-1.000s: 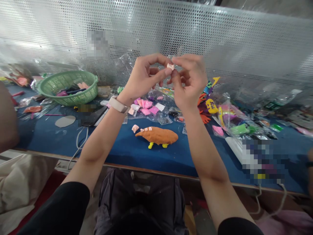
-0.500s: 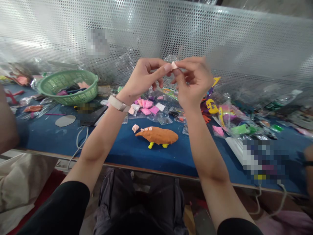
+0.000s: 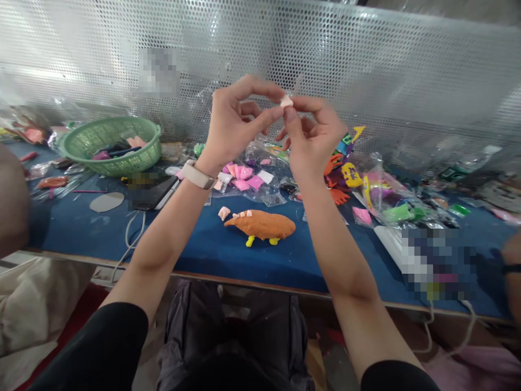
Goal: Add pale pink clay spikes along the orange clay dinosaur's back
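At my far left, the green basket (image 3: 134, 163) carries pale pink packets (image 3: 136, 142), a purple one (image 3: 101, 155) and something dark. Next comes a larger pale pink lump (image 3: 223, 212) on the blue tabletop (image 3: 195, 252), just beside the pointed end of the orange clay form (image 3: 268, 224). That form is plump, with three tiny pale bits along its upper edge near the point and two yellow feet (image 3: 250, 241) showing below. Behind it lie pink pieces (image 3: 243, 173) in clear wrapping. Above, well clear of the tabletop, the fingers of my left hand (image 3: 236, 119) and right hand (image 3: 317, 130) pinch one small, peaked pale pink piece (image 3: 286, 102) between them. Rightward, clear bags (image 3: 378, 187) hold purple and green stuff; the clear bottle's green label (image 3: 451, 173) is too small to read.
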`<action>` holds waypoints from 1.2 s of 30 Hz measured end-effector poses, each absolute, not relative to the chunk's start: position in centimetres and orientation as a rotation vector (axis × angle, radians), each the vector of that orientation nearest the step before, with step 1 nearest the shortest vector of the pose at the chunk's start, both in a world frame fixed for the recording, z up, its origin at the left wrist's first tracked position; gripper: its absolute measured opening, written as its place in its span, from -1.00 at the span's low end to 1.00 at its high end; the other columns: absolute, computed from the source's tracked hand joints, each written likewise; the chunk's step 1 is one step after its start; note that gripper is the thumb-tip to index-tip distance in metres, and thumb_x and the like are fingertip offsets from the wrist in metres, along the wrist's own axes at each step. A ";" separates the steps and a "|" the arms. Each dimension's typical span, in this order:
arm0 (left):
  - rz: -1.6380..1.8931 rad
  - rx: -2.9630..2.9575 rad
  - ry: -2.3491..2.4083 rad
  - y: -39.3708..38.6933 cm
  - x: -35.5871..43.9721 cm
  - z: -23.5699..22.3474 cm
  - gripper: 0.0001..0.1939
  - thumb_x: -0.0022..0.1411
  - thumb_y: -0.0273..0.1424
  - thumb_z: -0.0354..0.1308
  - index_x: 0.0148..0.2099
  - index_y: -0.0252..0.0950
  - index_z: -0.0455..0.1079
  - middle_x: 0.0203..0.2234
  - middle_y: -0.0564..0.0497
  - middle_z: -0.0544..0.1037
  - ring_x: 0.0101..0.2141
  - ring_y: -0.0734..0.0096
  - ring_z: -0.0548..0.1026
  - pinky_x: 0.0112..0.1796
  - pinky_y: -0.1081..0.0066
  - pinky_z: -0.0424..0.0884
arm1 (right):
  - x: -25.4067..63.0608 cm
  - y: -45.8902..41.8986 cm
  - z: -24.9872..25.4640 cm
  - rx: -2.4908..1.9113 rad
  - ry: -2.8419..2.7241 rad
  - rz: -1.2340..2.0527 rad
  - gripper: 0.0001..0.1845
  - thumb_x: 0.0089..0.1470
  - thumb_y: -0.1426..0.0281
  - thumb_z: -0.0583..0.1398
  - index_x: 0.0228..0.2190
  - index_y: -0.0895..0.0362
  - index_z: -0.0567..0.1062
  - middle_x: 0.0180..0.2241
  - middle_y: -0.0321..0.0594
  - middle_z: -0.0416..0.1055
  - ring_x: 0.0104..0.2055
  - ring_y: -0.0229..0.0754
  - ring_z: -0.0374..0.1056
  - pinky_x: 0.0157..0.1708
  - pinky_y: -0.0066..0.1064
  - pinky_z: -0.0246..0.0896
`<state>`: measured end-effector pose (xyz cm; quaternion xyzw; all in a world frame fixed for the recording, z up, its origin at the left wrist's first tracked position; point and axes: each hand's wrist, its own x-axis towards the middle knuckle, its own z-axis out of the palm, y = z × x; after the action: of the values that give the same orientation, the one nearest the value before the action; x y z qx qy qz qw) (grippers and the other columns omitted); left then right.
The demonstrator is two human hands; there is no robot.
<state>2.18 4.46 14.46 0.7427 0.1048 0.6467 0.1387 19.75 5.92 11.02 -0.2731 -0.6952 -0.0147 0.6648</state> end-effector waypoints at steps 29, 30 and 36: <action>2.260 2.321 0.368 5.1 2.7 13.5 -0.74 0.50 0.00 0.32 -0.05 0.00 0.71 -0.21 0.09 0.72 -0.38 0.55 0.51 -0.48 0.31 0.48 | 17.7 4.8 10.7 -0.815 -1.428 0.382 -0.30 0.28 -0.42 0.09 0.09 -0.22 0.53 -0.16 -0.15 0.66 -0.21 -0.02 0.66 -0.51 -0.20 0.40; 2.283 2.314 0.378 5.0 2.7 13.5 -0.76 0.49 -0.01 0.34 -0.05 0.00 0.71 -0.21 0.10 0.72 -0.36 0.54 0.52 -0.48 0.30 0.47 | 17.7 4.6 10.8 -0.829 -1.469 0.386 -0.28 0.25 -0.44 0.11 0.10 -0.22 0.53 -0.17 -0.16 0.66 -0.19 -0.02 0.65 -0.49 -0.20 0.39; 2.278 2.390 0.377 4.9 2.6 13.8 -0.75 0.53 -0.05 0.30 -0.08 -0.03 0.73 -0.23 0.06 0.72 -0.43 0.50 0.50 -0.48 0.27 0.43 | 18.2 5.4 10.8 -0.813 -1.708 0.421 -0.01 0.07 -0.59 0.09 0.23 -0.21 0.42 -0.09 -0.21 0.65 -0.14 -0.10 0.51 -0.31 -0.18 0.30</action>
<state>2.58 4.86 13.77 0.7162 0.1130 0.6827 -0.0906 18.19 5.35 10.80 -0.3457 -0.7265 0.1791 0.5662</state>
